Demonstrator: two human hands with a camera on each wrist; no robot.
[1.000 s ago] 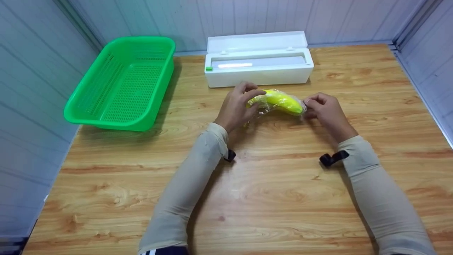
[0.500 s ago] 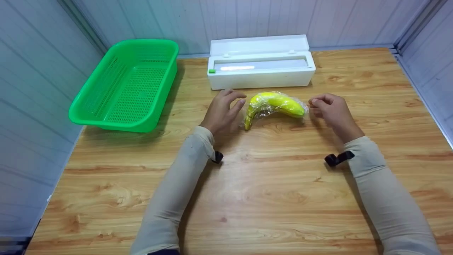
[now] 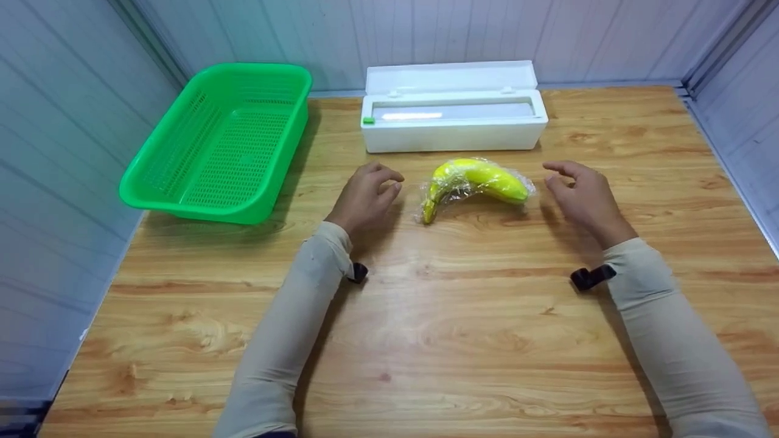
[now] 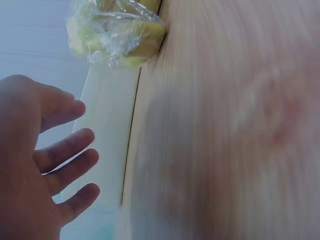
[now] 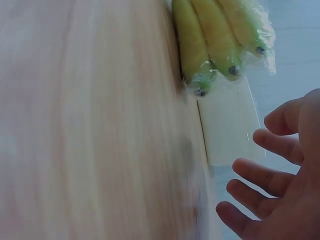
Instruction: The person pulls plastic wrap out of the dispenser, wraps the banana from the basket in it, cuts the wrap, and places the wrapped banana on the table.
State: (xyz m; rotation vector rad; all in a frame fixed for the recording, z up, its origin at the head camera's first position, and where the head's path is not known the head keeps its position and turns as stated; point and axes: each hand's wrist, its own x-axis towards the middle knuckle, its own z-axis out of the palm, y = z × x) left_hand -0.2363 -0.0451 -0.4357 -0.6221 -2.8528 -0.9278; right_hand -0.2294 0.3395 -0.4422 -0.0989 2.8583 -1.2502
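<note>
A small bunch of bananas [image 3: 481, 176], wrapped in clear plastic film, lies on the wooden table between the two hands. In the right wrist view three banana tips [image 5: 220, 50] show through the film. My left hand [image 3: 367, 196] is left of the bunch, apart from it, fingers relaxed and holding nothing. To the right, my right hand [image 3: 585, 198] hovers with fingers loosely bent, also holding nothing, a small gap from the film's end. Both wrist views show spread, relaxed fingers.
Behind the bananas stands a white cling film box [image 3: 456, 134] with its lid raised and a green piece at its left end. A green plastic basket [image 3: 274, 207] sits at the back left. Wall panels border the table [image 3: 462, 340] at the back and sides.
Both hands have let go of the wrapped bananas and drawn apart, the left hand to the left and the right hand to the right. The bananas stay on the table.
</note>
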